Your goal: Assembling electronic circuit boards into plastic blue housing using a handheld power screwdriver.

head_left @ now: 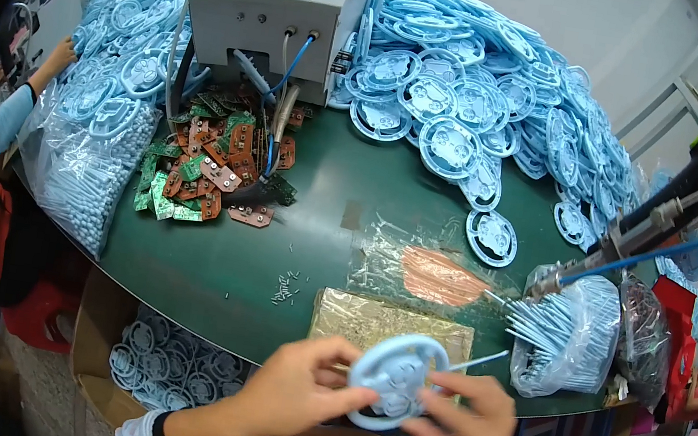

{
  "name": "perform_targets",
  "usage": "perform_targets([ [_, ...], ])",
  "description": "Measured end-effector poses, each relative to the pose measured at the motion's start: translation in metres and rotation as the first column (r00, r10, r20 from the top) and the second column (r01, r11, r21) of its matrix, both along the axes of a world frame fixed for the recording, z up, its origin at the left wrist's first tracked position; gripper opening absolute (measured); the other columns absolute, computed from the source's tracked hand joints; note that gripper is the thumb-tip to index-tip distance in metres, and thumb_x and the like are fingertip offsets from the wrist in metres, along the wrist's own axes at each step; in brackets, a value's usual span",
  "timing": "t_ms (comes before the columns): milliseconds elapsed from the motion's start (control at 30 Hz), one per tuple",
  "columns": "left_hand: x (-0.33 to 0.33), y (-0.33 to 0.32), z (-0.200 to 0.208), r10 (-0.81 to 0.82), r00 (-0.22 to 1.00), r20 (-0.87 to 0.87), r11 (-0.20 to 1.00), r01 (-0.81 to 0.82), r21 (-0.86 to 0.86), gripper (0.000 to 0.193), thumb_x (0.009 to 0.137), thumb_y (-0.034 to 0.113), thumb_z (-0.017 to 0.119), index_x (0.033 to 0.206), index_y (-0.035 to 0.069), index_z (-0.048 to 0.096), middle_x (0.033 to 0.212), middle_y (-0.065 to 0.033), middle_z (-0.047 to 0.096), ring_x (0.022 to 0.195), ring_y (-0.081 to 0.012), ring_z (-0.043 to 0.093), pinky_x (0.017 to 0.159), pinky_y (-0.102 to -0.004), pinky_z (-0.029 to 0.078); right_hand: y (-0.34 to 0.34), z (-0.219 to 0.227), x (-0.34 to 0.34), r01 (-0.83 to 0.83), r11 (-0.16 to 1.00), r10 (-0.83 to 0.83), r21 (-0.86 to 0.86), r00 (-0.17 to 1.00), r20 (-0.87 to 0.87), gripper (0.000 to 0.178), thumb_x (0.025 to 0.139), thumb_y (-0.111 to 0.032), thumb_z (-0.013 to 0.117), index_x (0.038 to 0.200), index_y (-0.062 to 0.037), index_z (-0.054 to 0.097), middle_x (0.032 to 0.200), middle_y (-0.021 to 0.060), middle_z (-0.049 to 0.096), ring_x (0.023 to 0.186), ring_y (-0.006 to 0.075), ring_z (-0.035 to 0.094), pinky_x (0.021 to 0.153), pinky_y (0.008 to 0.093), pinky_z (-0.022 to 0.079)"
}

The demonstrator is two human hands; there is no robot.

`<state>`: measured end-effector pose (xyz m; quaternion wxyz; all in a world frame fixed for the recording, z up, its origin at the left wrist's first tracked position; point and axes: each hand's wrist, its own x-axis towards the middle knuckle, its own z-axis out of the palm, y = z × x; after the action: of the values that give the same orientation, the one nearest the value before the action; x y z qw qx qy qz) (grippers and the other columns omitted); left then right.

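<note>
A light blue round plastic part (400, 379), like a small toy steering wheel, is tilted up in front of me. My left hand (302, 382) grips its left side, the thumb on the front. At its right side my right hand (468, 416) is closed on the rim, its fingers slightly blurred. A thin light blue stick (479, 361) juts out to the right from behind my right fingers; whether it is joined to the round part is hidden. Just beyond my hands lies a flat block (392, 322) wrapped in yellowish film.
Piles of blue round parts (475, 101) cover the table's back. Circuit boards (217, 167) lie by a grey machine (272, 8). Bagged sticks (570, 341) stand at right, under an electric screwdriver (635, 234). Small screws (284, 288) lie left. A co-worker's arm (17, 114) reaches in.
</note>
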<state>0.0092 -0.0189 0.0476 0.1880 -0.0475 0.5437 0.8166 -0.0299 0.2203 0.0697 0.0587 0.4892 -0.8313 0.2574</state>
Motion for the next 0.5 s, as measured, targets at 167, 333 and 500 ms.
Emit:
perform_targets([
  [167, 0.005, -0.001, -0.012, 0.060, 0.995, -0.080, 0.992, -0.051, 0.112, 0.028, 0.087, -0.003, 0.069, 0.110, -0.004, 0.053, 0.106, -0.0139, 0.065, 0.102, -0.0181, 0.065, 0.091, -0.0301, 0.054, -0.014, -0.011, 0.012, 0.724, 0.643, -0.022, -0.251, 0.344, 0.939, 0.027, 0.076, -0.001, 0.081, 0.099, 0.0002, 0.065, 0.090, 0.0081, 0.068, 0.084, 0.0136, 0.065, 0.071, 0.0263, 0.053],
  [333, -0.004, -0.005, -0.015, 0.130, 0.971, -0.198, 0.991, -0.121, 0.061, 0.035, 0.088, -0.006, 0.066, 0.119, -0.002, 0.052, 0.130, -0.0171, 0.057, 0.121, -0.0204, 0.055, 0.095, -0.0315, 0.051, -0.014, -0.011, -0.016, 0.311, 0.819, -0.055, -0.482, 0.879, 0.474, 0.032, 0.072, 0.002, 0.082, 0.100, -0.0006, 0.066, 0.095, 0.0125, 0.070, 0.082, 0.0212, 0.069, 0.073, 0.0278, 0.054],
  [500, -0.058, -0.002, -0.006, -0.403, 0.721, -0.564, 0.797, -0.027, -0.604, 0.073, 0.088, 0.032, 0.070, 0.143, -0.003, 0.038, 0.152, -0.0257, 0.032, 0.142, -0.0364, 0.032, 0.115, -0.0429, 0.028, -0.014, -0.038, -0.031, -0.004, 0.998, -0.022, -0.069, 0.933, -0.359, 0.028, 0.077, -0.011, 0.066, 0.104, -0.0022, 0.068, 0.106, 0.0142, 0.068, 0.086, 0.0242, 0.069, 0.073, 0.0333, 0.057],
])
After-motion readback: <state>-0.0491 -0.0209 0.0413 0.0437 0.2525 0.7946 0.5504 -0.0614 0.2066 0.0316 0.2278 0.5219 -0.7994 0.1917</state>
